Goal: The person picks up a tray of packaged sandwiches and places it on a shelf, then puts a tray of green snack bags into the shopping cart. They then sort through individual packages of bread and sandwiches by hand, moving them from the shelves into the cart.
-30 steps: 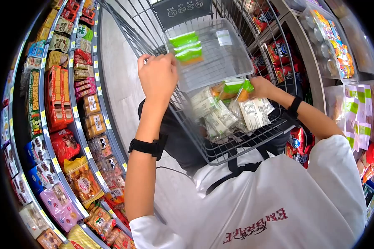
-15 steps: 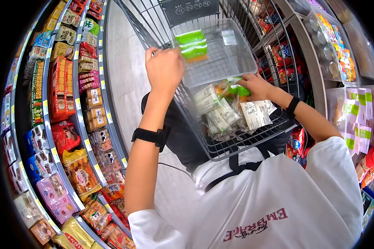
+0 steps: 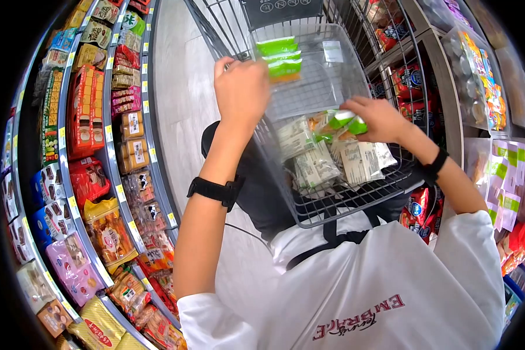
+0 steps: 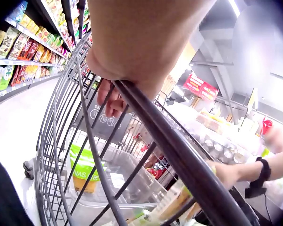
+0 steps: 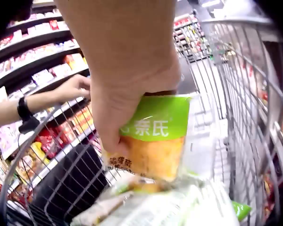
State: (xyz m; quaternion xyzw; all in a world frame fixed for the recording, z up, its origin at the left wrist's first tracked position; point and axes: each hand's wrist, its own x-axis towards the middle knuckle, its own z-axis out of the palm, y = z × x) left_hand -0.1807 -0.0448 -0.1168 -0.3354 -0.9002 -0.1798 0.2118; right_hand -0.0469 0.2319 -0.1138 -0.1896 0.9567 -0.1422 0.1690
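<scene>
The left hand (image 3: 242, 93) grips the rim of a wire cart (image 4: 167, 136), its fingertips showing below the bar in the left wrist view. Between thumb and fingers, the right hand (image 3: 380, 119) pinches a packet with a green top and orange contents (image 5: 155, 136). Beneath it in the cart lies a heap of clear and white packets (image 3: 361, 162). Beyond the heap sits a clear plastic box (image 3: 344, 79), with several green-topped packets (image 3: 283, 58) standing in its left corner.
Shelves of packaged snacks (image 3: 87, 111) curve along the left, across a pale floor (image 3: 178, 87). At the right stand clear bins (image 3: 478, 151) of packets and a shelf with red bags (image 3: 411, 81). The cart's wire sides surround the box and heap.
The right hand has shifted about the green-topped packets at the heap and now pinches one above it. The left hand keeps its grip on the rim. The head view has shifted slightly.
</scene>
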